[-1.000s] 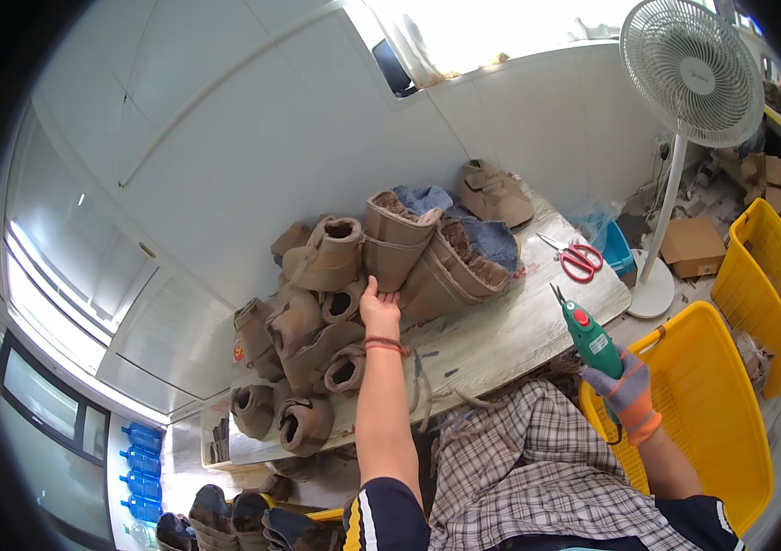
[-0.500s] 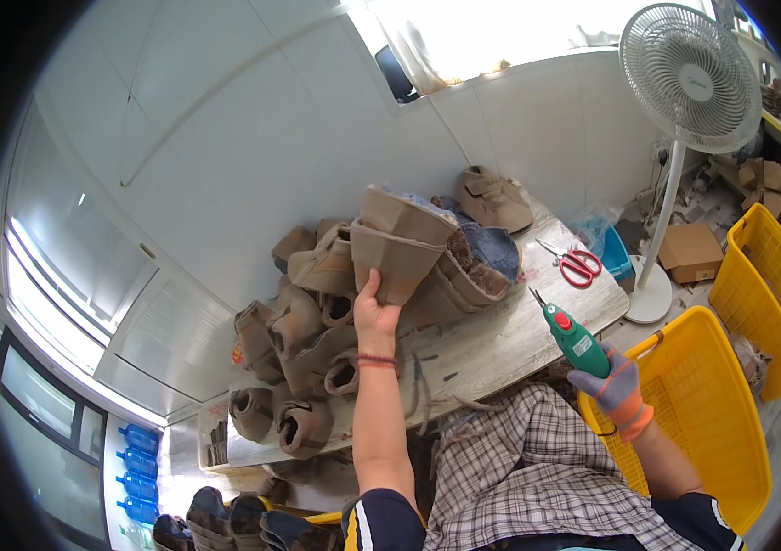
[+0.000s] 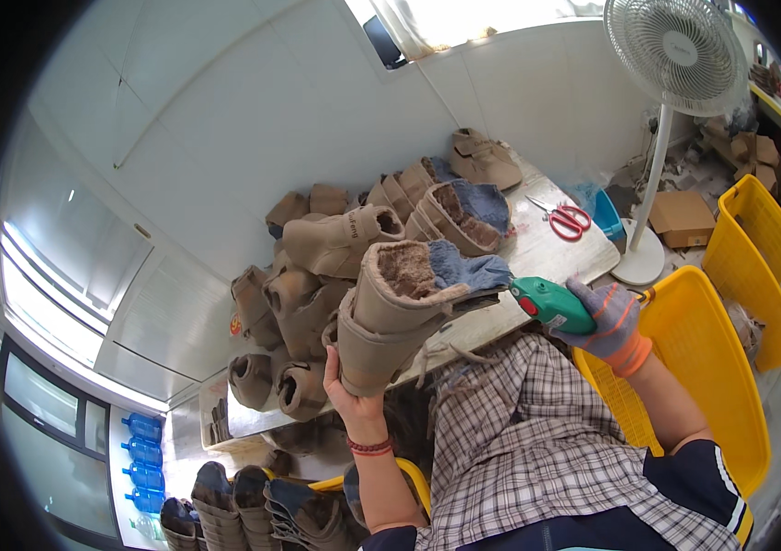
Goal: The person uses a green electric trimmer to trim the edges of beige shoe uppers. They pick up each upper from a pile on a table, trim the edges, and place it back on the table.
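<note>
Bare-skinned, with beaded bands at the wrist, my left hand (image 3: 356, 404) grips a nested stack of brown fleece-lined shoe uppers (image 3: 381, 321) by its lower end. The brown fleece and a blue lining flap (image 3: 464, 266) of the top one face up. In a grey and orange glove, my right hand (image 3: 613, 323) is closed around a green hand-held power tool (image 3: 558, 307) with a red button. The tool's front end meets the edge of the blue flap; its thin metal tip is hidden there. Several more shoe uppers (image 3: 335, 243) are heaped on the table behind.
Red-handled scissors (image 3: 569, 222) lie on the pale worktable (image 3: 547, 262). To the right are yellow crates (image 3: 712, 367), a standing fan (image 3: 662, 184) and a cardboard box (image 3: 682, 219). More uppers (image 3: 216, 505) stand below the table at lower left.
My left hand has brought the upper stack down toward me and tipped its opening up. My right hand has raised the tool slightly and turned it leftward, against the blue flap.
</note>
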A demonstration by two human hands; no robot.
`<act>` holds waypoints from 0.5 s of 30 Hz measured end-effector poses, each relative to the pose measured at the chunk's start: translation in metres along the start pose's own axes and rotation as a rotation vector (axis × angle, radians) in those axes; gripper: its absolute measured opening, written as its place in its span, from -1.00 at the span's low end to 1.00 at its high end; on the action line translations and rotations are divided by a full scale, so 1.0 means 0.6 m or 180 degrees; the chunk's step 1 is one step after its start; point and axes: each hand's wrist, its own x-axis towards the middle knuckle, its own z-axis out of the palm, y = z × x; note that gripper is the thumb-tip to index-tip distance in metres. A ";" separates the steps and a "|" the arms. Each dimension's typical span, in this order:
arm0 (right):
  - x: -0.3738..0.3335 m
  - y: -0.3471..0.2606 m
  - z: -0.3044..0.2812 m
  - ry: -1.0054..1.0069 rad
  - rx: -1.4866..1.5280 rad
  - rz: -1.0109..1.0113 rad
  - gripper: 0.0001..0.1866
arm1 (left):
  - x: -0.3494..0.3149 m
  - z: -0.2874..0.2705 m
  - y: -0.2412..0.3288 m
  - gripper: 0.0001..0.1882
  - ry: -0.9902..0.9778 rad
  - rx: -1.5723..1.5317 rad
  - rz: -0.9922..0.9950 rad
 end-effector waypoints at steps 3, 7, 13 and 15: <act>-0.015 0.005 -0.001 -0.0154 -0.0077 -0.0006 -0.28 | -0.014 -0.018 0.006 -0.57 -0.0032 -0.0152 -0.0020; -0.022 0.002 -0.005 -0.0334 -0.0199 -0.0004 -0.27 | -0.021 -0.023 0.008 -0.56 0.0020 -0.0106 0.0019; -0.007 -0.011 0.001 -0.0313 -0.0145 -0.0015 -0.31 | -0.018 -0.032 0.005 -0.55 0.0121 -0.0077 -0.0045; -0.001 -0.017 0.002 -0.0168 -0.0063 -0.0090 -0.29 | -0.018 -0.033 0.000 -0.54 0.0152 -0.0119 -0.0074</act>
